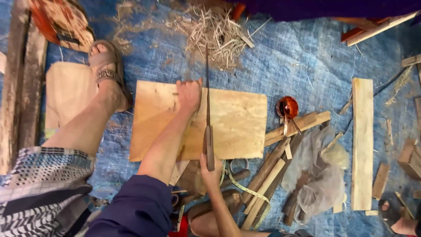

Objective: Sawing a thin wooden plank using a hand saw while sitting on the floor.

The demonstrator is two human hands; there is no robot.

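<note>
Head view looks down on a square plywood board (228, 127) lying flat on a blue tarp (302, 61), with a long narrow blade (207, 87) standing on edge across the board, its tip reaching past the far edge toward a heap of pale straw-like shavings (219, 33). Right hand (209, 169) is clenched around the blade's wooden handle (210, 149) at the board's near edge. Left hand (189, 94) presses on the board's far edge just beside the blade, fingers curled over the rim, grasping the board. Left forearm crosses the board diagonally from a dark blue sleeve (136, 210). A sandalled foot (107, 72) rests on the tarp just left of the board, beside a paler flat board (68, 92). Right of the plywood lie several wooden sticks (280, 153), a small red-brown round object (287, 107), a crumpled clear plastic bag (315, 171) and a yellow measuring tape (245, 188). Further right a long pale plank (362, 140) lies flat, well apart from the plywood
</note>
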